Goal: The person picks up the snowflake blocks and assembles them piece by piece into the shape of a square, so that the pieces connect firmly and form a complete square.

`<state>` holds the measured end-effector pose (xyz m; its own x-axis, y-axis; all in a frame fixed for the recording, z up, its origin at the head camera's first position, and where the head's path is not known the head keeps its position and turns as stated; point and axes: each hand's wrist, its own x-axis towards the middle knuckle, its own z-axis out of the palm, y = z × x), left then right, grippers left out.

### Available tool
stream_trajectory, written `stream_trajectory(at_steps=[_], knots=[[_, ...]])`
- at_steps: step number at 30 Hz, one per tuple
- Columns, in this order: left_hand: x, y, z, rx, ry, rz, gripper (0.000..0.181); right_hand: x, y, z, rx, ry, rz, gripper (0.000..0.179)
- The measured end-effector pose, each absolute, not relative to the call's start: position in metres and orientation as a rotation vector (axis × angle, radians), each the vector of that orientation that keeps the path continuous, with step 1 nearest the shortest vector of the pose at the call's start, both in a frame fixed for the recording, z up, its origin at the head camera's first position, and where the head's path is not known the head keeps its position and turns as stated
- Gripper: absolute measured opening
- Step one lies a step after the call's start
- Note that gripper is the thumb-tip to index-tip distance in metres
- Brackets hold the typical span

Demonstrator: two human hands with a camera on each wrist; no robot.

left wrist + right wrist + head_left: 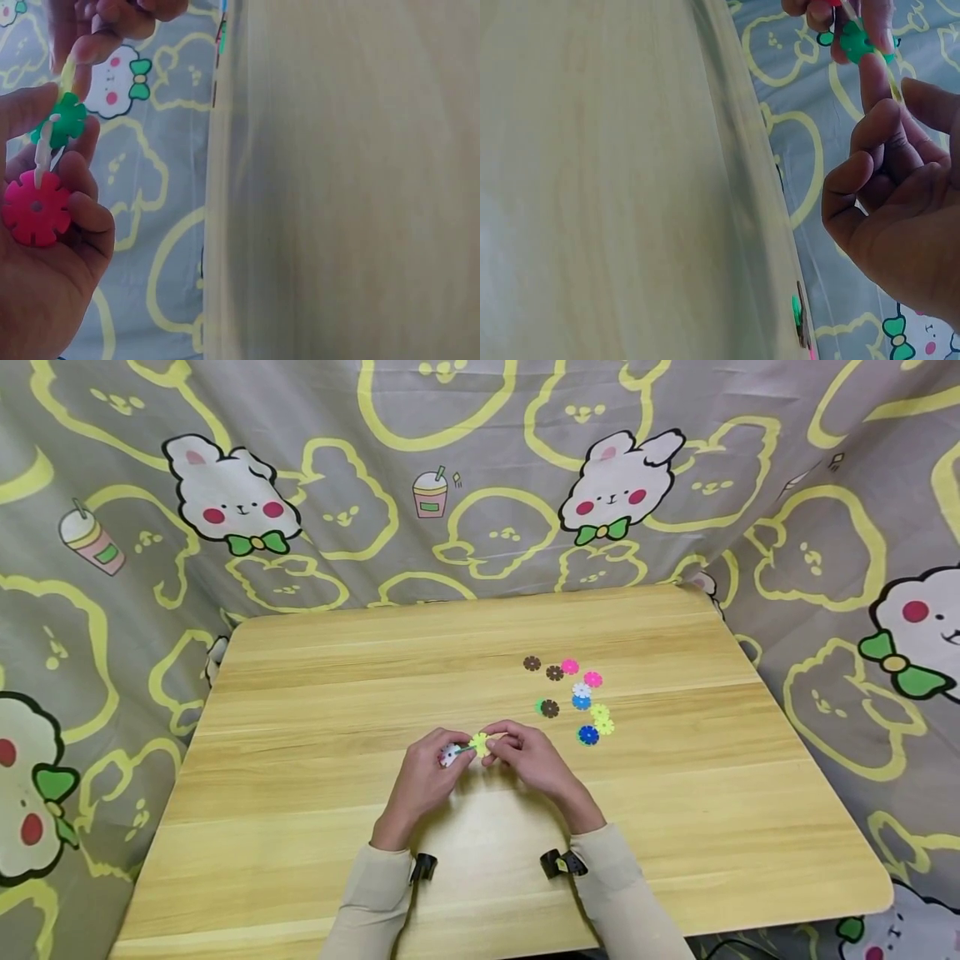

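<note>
My left hand [432, 774] holds a short chain of notched plastic discs above the table. In the left wrist view the chain shows a pink disc [36, 210] in the palm, a white disc [43, 146] seen edge-on, and a green disc [69, 118] by the fingertips. A yellow disc [480, 744] joins the green one at the chain's right end. My right hand [531, 760] pinches that yellow disc between thumb and finger, its other fingers curled. The two hands' fingertips are close together. How deep the slots interlock is hard to see.
Loose discs lie on the wooden table [300, 827] to the right: brown [532, 663], pink [593, 679], white [581, 691], light blue [581, 702], yellow [604, 726] and dark blue [588, 735]. A brown disc [551, 709] overlaps a green one. Patterned curtains [480, 468] surround the table.
</note>
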<state>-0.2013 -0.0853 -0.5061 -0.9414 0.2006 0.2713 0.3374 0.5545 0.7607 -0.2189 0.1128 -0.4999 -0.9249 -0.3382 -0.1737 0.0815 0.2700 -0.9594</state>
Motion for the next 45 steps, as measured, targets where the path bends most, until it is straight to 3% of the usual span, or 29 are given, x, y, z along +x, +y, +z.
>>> stream_trajectory(at_steps=[24, 45], knots=[[-0.201, -0.088, -0.508, -0.456, -2.594, -1.343, 0.015, -0.232, 0.185, -0.51, 0.024, 2.649, -1.387, 0.026], [-0.202, -0.09, -0.508, -0.46, -2.596, -1.37, 0.014, -0.235, 0.203, -0.514, 0.139, 2.756, -1.007, 0.036]])
